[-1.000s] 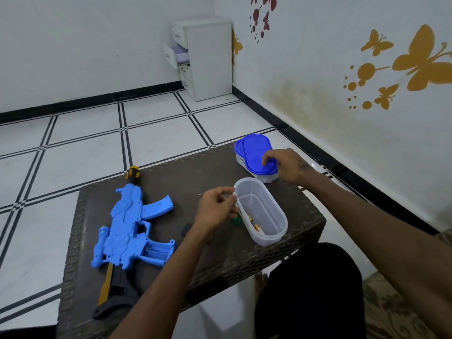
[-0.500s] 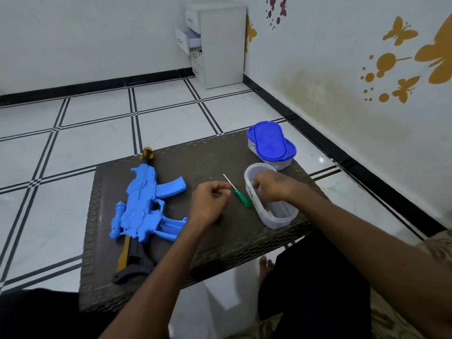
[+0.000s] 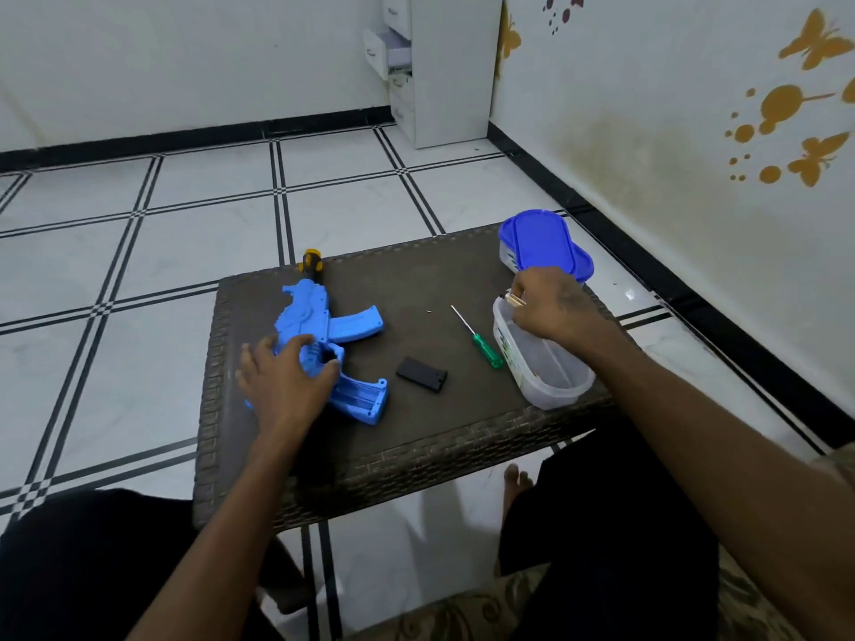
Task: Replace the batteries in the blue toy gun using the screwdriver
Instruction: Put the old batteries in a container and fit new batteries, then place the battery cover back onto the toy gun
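Observation:
The blue toy gun lies on the left half of the dark wicker table, muzzle pointing away. My left hand rests spread over the gun's body, fingers curling around it. A green-handled screwdriver lies on the table right of centre, and a small black cover lies beside it. A tiny screw sits further back. My right hand is above the open clear container, pinching small yellowish batteries at the rim.
A second container with blue lids stands at the table's far right corner. A white drawer cabinet stands against the back wall. Tiled floor surrounds the table; my dark-clad legs are below its near edge.
My left hand moved left from the table's middle onto the gun, uncovering the black cover. My right hand lifted out of the clear container holding batteries.

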`<state>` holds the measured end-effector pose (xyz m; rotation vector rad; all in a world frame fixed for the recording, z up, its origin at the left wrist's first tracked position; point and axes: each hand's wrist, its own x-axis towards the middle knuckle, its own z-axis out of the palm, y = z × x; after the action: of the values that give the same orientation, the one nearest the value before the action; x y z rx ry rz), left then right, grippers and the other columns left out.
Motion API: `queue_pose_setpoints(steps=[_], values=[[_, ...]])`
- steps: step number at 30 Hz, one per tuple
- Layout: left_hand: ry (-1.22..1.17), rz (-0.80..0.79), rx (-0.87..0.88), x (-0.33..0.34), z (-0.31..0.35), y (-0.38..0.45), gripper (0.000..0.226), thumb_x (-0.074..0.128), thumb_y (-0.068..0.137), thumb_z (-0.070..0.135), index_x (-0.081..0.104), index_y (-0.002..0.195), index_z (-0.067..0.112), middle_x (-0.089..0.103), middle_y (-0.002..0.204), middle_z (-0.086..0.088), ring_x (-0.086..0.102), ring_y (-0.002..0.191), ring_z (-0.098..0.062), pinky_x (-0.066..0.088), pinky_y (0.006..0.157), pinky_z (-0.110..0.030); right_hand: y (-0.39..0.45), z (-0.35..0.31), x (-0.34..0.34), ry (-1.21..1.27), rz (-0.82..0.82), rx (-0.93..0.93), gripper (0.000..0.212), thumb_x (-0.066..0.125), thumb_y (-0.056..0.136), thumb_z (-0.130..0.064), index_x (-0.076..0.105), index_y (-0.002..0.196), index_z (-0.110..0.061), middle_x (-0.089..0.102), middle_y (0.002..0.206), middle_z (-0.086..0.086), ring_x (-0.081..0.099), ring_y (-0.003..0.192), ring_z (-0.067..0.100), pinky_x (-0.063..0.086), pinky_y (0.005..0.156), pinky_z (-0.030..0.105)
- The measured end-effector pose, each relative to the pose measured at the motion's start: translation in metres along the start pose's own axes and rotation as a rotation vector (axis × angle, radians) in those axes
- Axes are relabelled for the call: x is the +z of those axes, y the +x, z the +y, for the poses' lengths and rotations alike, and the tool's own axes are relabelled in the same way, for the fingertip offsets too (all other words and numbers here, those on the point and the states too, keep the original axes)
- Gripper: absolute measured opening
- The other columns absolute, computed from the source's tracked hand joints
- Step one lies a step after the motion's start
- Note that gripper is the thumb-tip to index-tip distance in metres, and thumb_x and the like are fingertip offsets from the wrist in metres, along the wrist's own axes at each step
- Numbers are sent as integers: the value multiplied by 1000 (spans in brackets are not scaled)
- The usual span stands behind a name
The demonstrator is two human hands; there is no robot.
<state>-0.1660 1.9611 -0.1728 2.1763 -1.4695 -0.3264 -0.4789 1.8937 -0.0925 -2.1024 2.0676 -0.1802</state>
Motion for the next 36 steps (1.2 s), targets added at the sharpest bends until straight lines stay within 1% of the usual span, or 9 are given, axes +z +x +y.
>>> queue_pose_setpoints(steps=[4, 12, 16, 19, 22, 25, 28, 33, 36], values=[[29, -58, 6, -4, 2, -2, 57, 64, 83, 54, 54, 135, 34, 35, 151, -14, 24, 142, -31, 23, 114, -50, -18, -37, -6, 166, 12, -111, 19, 65, 86, -13, 70, 104, -15, 70, 94, 3, 64, 85, 19, 55, 74, 33], [-18, -127, 83, -6, -12, -6, 69, 68, 75, 62, 50, 138, 38, 34, 153, -8, 24, 143, -29, 26, 114, -51, -58, -100, 51, 230, -184, -256, 14, 70, 85, -23, 72, 97, -27, 73, 89, -6, 68, 88, 15, 55, 85, 34], [-8, -132, 108, -6, -16, -7, 71, 66, 76, 64, 47, 140, 39, 34, 153, -7, 23, 143, -28, 25, 114, -49, -62, -104, 62, 272, -142, -272, 14, 74, 78, -18, 67, 83, -29, 67, 75, -11, 63, 72, 6, 57, 75, 30], [22, -153, 104, -10, -14, -7, 69, 64, 79, 63, 44, 141, 40, 32, 155, -6, 21, 143, -28, 25, 114, -49, -63, -111, 60, 252, -142, -323, 13, 75, 79, -17, 72, 85, -28, 66, 75, -12, 57, 65, 1, 50, 68, 21], [32, -163, 104, -12, -13, -8, 67, 63, 81, 61, 43, 142, 41, 29, 156, -5, 20, 144, -27, 24, 115, -48, -67, -119, 59, 136, -152, -404, 12, 71, 83, -18, 75, 92, -25, 69, 84, -7, 61, 74, 8, 45, 71, 20], [28, -167, 102, -12, -12, -8, 67, 63, 81, 61, 42, 142, 41, 29, 156, -5, 20, 144, -27, 24, 115, -48, -69, -127, 65, 27, -150, -483, 16, 67, 87, -19, 76, 101, -23, 69, 100, 0, 65, 91, 19, 49, 78, 28], [18, -161, 105, -12, -12, -9, 67, 63, 81, 60, 43, 142, 41, 28, 156, -5, 18, 144, -26, 23, 115, -49, -63, -133, 68, -14, -198, -518, 19, 68, 89, -19, 73, 107, -19, 66, 103, 3, 65, 94, 21, 51, 80, 30], [0, -160, 105, -11, -14, -9, 67, 64, 81, 59, 43, 141, 40, 28, 156, -4, 17, 145, -26, 23, 116, -49, -53, -131, 73, 101, -250, -544, 14, 75, 82, -18, 69, 94, -19, 59, 84, -9, 58, 75, 7, 41, 68, 27], [-2, -151, 101, -10, -13, -8, 67, 65, 80, 60, 45, 141, 41, 29, 155, -3, 18, 144, -25, 23, 115, -48, -44, -118, 77, 350, -297, -439, 36, 87, 68, -23, 59, 91, -23, 59, 76, -10, 53, 63, 4, 46, 61, 28]])
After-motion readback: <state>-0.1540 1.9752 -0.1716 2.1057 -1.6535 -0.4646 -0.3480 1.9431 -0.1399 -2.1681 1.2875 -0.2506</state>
